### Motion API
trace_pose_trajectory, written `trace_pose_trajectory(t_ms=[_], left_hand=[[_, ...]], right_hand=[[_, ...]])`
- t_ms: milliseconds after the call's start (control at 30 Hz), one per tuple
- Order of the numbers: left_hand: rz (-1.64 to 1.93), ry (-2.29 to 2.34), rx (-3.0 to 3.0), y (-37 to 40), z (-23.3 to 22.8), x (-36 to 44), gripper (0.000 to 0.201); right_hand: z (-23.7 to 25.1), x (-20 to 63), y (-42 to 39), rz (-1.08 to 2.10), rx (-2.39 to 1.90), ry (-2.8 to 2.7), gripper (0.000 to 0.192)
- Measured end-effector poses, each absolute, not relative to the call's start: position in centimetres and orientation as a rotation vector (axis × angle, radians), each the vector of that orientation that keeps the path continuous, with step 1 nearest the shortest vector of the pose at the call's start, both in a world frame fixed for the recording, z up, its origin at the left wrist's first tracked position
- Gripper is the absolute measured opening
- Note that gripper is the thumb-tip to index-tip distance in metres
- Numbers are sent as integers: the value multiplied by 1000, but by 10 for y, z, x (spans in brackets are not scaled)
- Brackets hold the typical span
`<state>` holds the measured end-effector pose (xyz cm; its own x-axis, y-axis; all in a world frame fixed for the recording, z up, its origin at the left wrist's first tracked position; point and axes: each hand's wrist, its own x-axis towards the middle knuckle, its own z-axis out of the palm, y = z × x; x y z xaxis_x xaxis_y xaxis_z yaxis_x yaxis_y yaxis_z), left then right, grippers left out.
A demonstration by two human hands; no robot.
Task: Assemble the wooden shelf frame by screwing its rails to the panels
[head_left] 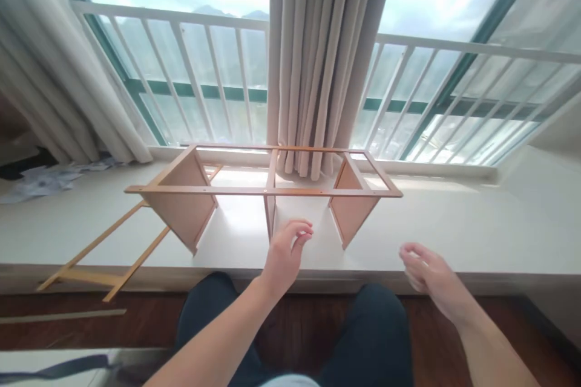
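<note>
A wooden rack frame point(236, 191) stands on the white window ledge in front of me, its long rail toward me and three panels below it. My left hand point(287, 249) is in front of the frame, between the middle panel point(270, 202) and the right panel point(351, 217). Its thumb and fingertips come together in a pinch; whatever they hold, if anything, is too small to make out. Farther right, my right hand point(424, 272) hovers near the ledge's front edge, apart from the frame. Its fingers are curled in toward the thumb, and their contents are hidden.
A ladder-like wooden frame point(97, 254) leans over the ledge's edge at left. A wooden strip point(63, 317) lies by the dark floor. Crumpled papers point(45, 181) rest on the white ledge point(476, 224) at far left. Behind are a curtain point(318, 60) and a white railing point(195, 15).
</note>
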<state>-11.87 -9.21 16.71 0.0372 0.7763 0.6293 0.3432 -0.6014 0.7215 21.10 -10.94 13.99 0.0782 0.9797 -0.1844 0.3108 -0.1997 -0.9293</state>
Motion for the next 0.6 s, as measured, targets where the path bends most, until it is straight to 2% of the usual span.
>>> trace_pose_trajectory(t_ms=[67, 167, 267, 400, 600], left_hand=[[1550, 1107, 2013, -76, 178, -103, 14], [1552, 1049, 2165, -56, 203, -83, 12], [1519, 952, 2319, -29, 232, -65, 11], [1329, 938, 2445, 15, 258, -41, 10], [1111, 960, 2437, 52, 261, -14, 12]], right_hand=[[131, 205, -103, 1072, -1648, -1294, 44], [119, 182, -76, 915, -1643, -1290, 67], [116, 163, -48, 763, -1616, -1291, 75], [115, 150, -25, 592, -1616, -1286, 66], [111, 140, -14, 417, -1688, -1276, 43]])
